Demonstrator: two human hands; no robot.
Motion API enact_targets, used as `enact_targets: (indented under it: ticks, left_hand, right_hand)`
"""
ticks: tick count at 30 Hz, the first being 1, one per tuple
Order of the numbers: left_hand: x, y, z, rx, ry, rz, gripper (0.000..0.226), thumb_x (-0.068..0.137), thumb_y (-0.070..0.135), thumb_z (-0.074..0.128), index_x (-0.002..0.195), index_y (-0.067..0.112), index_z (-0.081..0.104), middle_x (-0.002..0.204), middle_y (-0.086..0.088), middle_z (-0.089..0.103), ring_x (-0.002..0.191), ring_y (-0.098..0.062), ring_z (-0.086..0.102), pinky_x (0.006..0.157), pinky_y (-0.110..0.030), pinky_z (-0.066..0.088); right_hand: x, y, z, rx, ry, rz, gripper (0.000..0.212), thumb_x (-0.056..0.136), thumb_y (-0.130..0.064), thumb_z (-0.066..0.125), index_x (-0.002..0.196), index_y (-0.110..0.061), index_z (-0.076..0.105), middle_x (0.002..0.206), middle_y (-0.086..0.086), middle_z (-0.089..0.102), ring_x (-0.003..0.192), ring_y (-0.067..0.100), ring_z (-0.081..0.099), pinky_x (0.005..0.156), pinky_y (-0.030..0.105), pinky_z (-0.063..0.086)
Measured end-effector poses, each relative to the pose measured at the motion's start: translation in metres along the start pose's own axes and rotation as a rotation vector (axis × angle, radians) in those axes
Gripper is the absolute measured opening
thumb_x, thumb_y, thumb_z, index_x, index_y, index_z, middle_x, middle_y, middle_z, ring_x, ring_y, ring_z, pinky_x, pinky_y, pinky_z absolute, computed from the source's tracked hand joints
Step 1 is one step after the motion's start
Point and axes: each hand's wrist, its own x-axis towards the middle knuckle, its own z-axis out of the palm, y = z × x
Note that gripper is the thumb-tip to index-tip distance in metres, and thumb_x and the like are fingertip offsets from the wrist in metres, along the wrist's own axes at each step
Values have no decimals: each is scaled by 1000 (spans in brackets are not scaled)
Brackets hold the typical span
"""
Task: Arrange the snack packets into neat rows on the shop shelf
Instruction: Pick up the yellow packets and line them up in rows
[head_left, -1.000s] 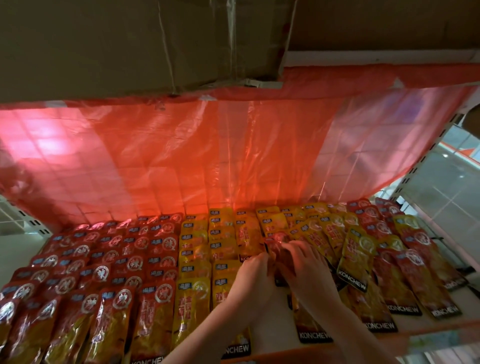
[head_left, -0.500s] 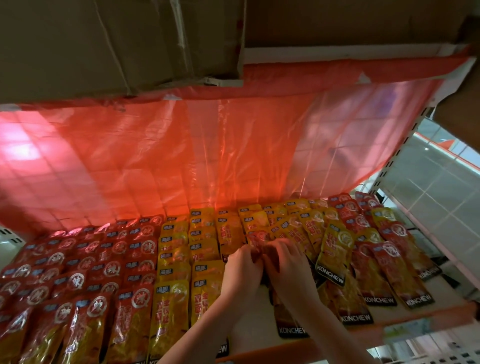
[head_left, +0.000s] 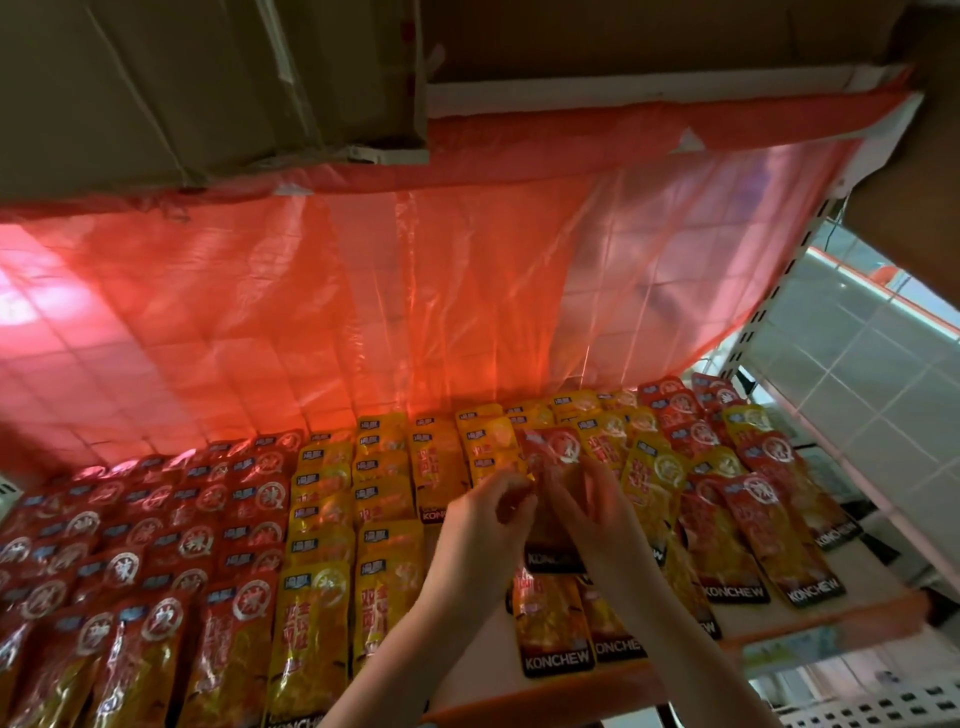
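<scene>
**Two hands pinch one red packet at the shelf's middle**

Two hands work at centre frame. The left hand (head_left: 480, 525) and the right hand (head_left: 597, 512) sit close together, fingers curled, both pinching a red packet (head_left: 553, 457) that is lifted above the yellow packets (head_left: 322, 551) around it; its lower half is hidden behind the fingers. Both forearms come up from the bottom edge and meet in a narrow V.

The yellow packets fill roughly three overlapping columns left of the hands, with more scattered to the right; an exact count is not possible because each packet covers the one behind. Red packets (head_left: 156, 545) form about five columns at lower left, cut off by the left and bottom edges. Another loose group of red packets (head_left: 769, 525) lies at right, fanned unevenly, black bands reading KONCHEW.

The shelf (head_left: 857, 582) shows bare only near its right front. One red plastic sheet (head_left: 415, 291) hangs behind, and cardboard boxes (head_left: 182, 78) fill the top of the frame.
</scene>
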Motion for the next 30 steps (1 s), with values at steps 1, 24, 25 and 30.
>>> enact_targets:
  ticks: [1, 24, 25, 30]
  left_hand:
    - [0, -2, 3, 32, -40, 6, 14, 92, 18, 55, 103, 18, 64, 93, 12, 66, 83, 3, 62, 72, -20, 55]
    - [-7, -30, 30, 24, -51, -473, 91, 69, 29, 81, 139, 20, 23, 114, 0, 58, 99, -16, 60, 79, -35, 56]
    - [-7, -28, 30, -22, -35, -482, 90, 70, 25, 81, 139, 19, 24, 108, 3, 58, 96, -14, 60, 75, -33, 57]
    - [-9, -24, 27, -105, 56, -519, 61, 82, 13, 70, 135, 12, 39, 96, 5, 62, 77, -7, 64, 60, -25, 56]
  right_hand:
    - [-1, 0, -5, -16, 26, -1, 35, 85, -31, 59, 114, -13, 52, 91, 2, 66, 79, 10, 67, 64, 22, 54]
    - [-4, 32, -88, -560, 343, -189, 57, 88, -10, 61, 137, 1, 34, 120, 0, 50, 100, 1, 50, 76, -3, 36]
    - [-5, 34, -90, -580, 351, -186, 58, 88, -11, 61, 138, 1, 34, 127, 5, 49, 111, 7, 46, 85, 3, 34]
    - [-1, 50, -101, -839, 465, -143, 57, 80, -12, 70, 129, 0, 44, 123, 19, 54, 115, 34, 49, 90, 34, 35]
